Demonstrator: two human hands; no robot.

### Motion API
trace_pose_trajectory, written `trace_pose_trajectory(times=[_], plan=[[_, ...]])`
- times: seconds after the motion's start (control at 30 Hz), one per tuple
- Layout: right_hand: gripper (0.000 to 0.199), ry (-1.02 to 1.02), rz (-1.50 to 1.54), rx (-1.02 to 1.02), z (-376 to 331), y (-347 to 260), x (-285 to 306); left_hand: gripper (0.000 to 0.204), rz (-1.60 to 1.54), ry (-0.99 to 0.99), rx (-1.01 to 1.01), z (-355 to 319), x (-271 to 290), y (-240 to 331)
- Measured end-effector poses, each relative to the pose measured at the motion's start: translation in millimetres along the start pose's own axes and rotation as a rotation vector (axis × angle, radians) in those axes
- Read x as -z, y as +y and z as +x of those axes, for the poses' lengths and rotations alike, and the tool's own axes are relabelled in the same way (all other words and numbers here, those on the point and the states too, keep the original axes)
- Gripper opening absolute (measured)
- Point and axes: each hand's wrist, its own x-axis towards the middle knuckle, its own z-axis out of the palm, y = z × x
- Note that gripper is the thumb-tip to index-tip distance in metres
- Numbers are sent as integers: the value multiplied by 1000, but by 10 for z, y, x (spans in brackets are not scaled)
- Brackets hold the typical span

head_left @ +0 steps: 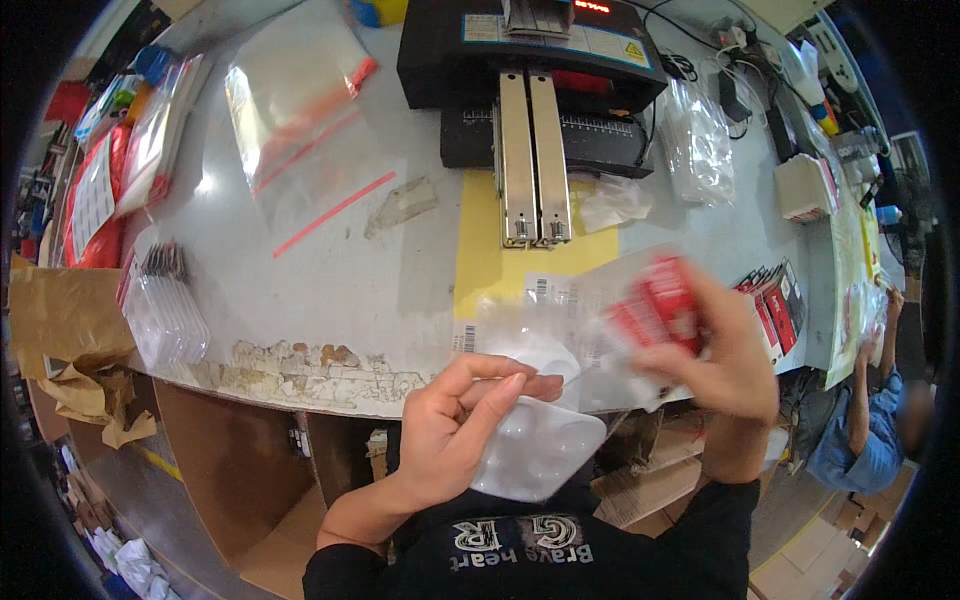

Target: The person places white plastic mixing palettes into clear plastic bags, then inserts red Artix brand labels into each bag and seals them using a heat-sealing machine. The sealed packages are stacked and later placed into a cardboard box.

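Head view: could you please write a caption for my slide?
Left hand holding a clear moulded plastic piece, right hand holding motion-blurred red pieces, at a worktable with a black machine.

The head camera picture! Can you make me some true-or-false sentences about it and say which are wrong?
1. The left hand holds a translucent plastic blister. True.
2. The right hand holds blue packaging. False: the right hand holds red packaging, blurred here.
3. Clear plastic bags lie left of the black machine. True.
4. The black machine stands on the floor. False: it stands on the table.
5. The person's shirt is black. True.
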Motion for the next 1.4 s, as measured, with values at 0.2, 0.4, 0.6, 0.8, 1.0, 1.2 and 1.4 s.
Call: trace_pose_trajectory(times=[0.2, 0.4, 0.6, 0.8, 1.0, 1.2, 1.4], plan=[[30, -301, -27, -129, 224, -154, -237, 16, 260, 56, -21, 28, 17, -38], [34, -377, -2, -46, 232, -130, -268, 17, 320, 89, -33, 36, 76, -73], [31, -403, -40, 70, 221, -77, -252, 16, 411, 93, -25, 10, 46, -33], [28, -119, -52, -37, 89, 72, -194, 18, 332, 282, -177, -26, 26, -67], [19, -210, 568, -451, -233, 253, -339, 21, 240, 373, -197, 20, 96, -202], [17, -155, 528, -339, -320, 300, -421, 23, 275, 364, -210, 61, 107, -228], [16, -140, 469, -269, -327, 307, -450, 22, 277, 383, -205, 88, 101, -252]])
